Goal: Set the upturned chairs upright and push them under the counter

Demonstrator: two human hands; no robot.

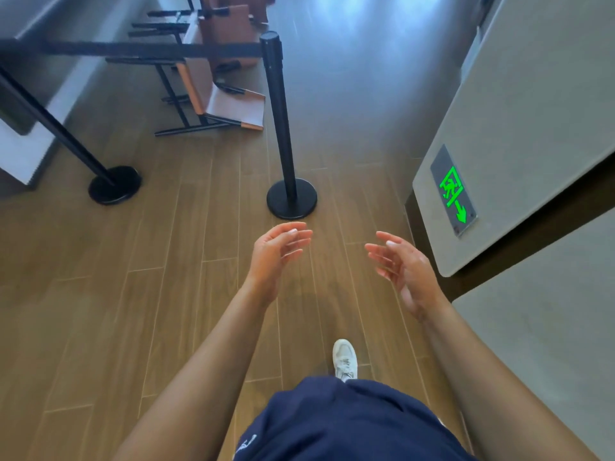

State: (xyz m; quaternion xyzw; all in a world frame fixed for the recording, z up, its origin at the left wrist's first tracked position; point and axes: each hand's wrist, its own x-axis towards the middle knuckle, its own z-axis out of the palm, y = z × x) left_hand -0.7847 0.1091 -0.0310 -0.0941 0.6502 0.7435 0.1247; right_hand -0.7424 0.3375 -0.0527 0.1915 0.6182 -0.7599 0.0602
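A tipped-over chair (216, 101) with a brown seat and black metal legs lies on its side on the wooden floor at the upper left. More overturned brown chairs (229, 28) lie behind it, beside the grey counter (50, 61) along the left. My left hand (276, 257) and my right hand (402, 271) are raised in front of me, palms facing each other, fingers relaxed, holding nothing. Both hands are well short of the chairs.
A black barrier post (283, 128) on a round base stands between me and the chairs, its belt (133, 49) running left to a second post (56, 128). A grey wall with a green exit sign (453, 194) lines the right.
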